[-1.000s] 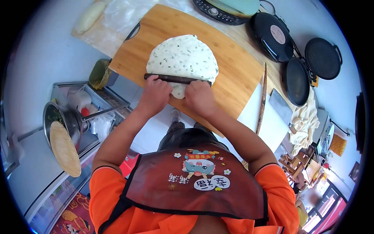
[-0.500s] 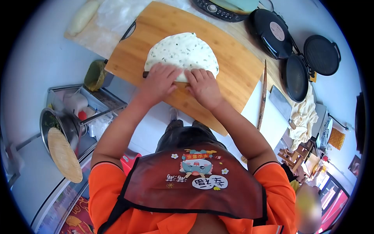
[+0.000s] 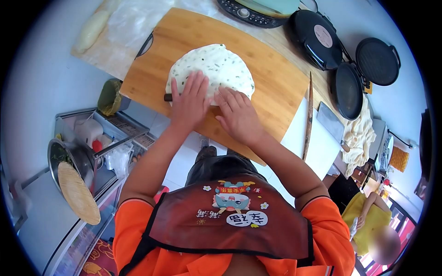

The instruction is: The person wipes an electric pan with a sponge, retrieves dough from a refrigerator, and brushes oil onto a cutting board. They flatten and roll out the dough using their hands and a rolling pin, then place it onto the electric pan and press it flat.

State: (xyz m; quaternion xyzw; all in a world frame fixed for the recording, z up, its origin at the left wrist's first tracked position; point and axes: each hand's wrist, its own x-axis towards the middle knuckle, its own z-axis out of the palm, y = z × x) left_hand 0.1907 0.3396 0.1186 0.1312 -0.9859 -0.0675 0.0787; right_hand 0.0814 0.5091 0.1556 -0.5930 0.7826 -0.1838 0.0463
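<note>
A round sheet of white dough [image 3: 214, 62] flecked with green bits lies on a wooden cutting board [image 3: 278, 78]. My left hand [image 3: 190, 102] rests flat near its front edge, fingers stretched forward. Beside it my right hand [image 3: 239, 114] lies palm down on the same edge, fingers extended and slightly bent. A short dark stick end [image 3: 168, 97] pokes out from the dough's left side, next to my left hand; the rest of it is hidden under the dough and hands.
Behind the board stand an electric griddle [image 3: 255, 13] and black pans [image 3: 347, 92]. To the right lie a long thin wooden stick [image 3: 308, 117], a cleaver [image 3: 330, 120] and layered dough [image 3: 359, 138]. A metal bowl [image 3: 57, 154] is at left. Another person in yellow [image 3: 357, 214] is at lower right.
My hands have gone from curled over the dough's front edge to lying flatter on it, the left fingers reaching farther forward. The person in yellow shows more at right.
</note>
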